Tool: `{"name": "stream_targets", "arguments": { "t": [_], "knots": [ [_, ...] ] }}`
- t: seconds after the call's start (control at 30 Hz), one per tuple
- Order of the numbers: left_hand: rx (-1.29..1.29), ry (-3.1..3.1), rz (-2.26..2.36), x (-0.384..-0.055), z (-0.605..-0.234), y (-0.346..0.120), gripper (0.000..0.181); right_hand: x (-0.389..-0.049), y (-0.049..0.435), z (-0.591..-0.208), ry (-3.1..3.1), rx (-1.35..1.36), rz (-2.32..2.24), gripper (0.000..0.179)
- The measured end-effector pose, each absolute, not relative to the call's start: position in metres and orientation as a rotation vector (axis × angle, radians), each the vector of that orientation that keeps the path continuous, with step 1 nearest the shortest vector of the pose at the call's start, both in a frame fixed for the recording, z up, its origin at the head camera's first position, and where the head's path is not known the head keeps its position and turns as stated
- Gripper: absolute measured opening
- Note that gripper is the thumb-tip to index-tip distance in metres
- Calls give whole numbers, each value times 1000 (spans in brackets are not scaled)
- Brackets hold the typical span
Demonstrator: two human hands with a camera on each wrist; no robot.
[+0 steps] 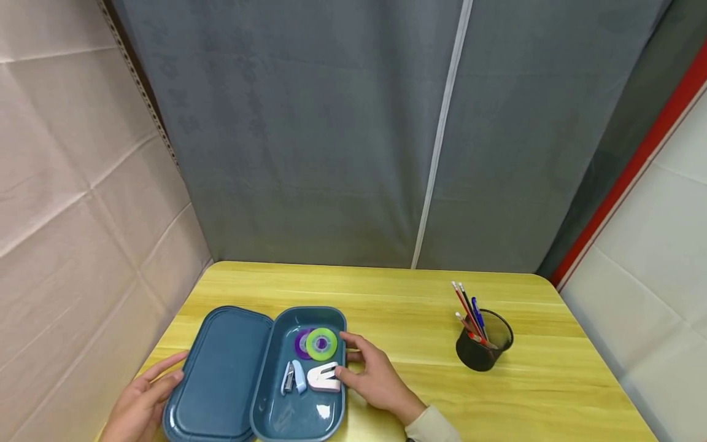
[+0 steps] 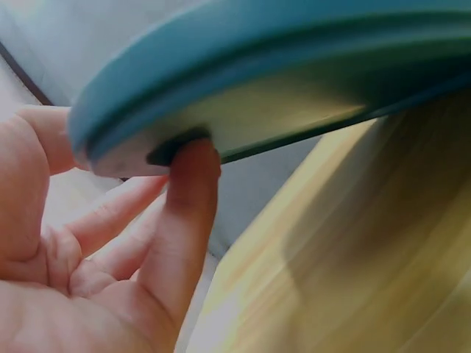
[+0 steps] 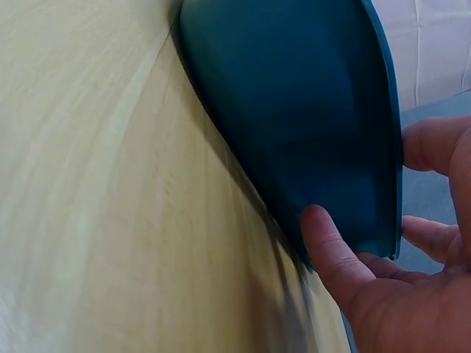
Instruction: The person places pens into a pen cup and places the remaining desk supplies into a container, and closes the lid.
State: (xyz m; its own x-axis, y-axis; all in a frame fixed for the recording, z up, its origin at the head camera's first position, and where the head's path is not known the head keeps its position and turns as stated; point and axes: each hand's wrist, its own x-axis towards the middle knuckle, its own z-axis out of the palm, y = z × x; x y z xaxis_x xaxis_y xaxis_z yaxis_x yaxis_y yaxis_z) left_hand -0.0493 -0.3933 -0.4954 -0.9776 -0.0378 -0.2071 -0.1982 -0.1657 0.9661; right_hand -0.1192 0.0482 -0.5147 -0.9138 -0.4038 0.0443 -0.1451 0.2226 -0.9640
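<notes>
A dark blue storage box (image 1: 323, 412) stands on the table at lower left, with its lid (image 1: 218, 374) laid out to its left. Inside are a light blue stapler (image 1: 299, 376), a white stapler (image 1: 323, 383), a green tape roll (image 1: 313, 345) and a purple one partly under it (image 1: 300, 342). At the lid's left edge, my left hand (image 1: 145, 396) pinches the rim; the left wrist view shows a fingertip (image 2: 195, 165) under it, with the edge above the table. My right hand (image 1: 378, 373) holds the box's right side, thumb and forefinger on the rim, another fingertip (image 3: 320, 224) against the outer wall.
A black pen holder (image 1: 477, 356) with several pencils and a blue pen stands to the right on the wooden table (image 1: 552, 380). A grey curtain (image 1: 309, 153) hangs behind the table, and pale fabric walls (image 1: 83, 215) flank it on both sides.
</notes>
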Motion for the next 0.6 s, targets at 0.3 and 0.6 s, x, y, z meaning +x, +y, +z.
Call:
{"name": "stream_targets", "arguments": {
  "t": [0.3, 0.6],
  "knots": [
    [-260, 2032, 2364, -50, -480, -372, 34, -121, 49, -514, 2313, -515, -1729, 66],
    [-141, 2076, 2412, -48, -466, -356, 35, -121, 50, -513, 2268, -523, -1761, 66]
  ]
}}
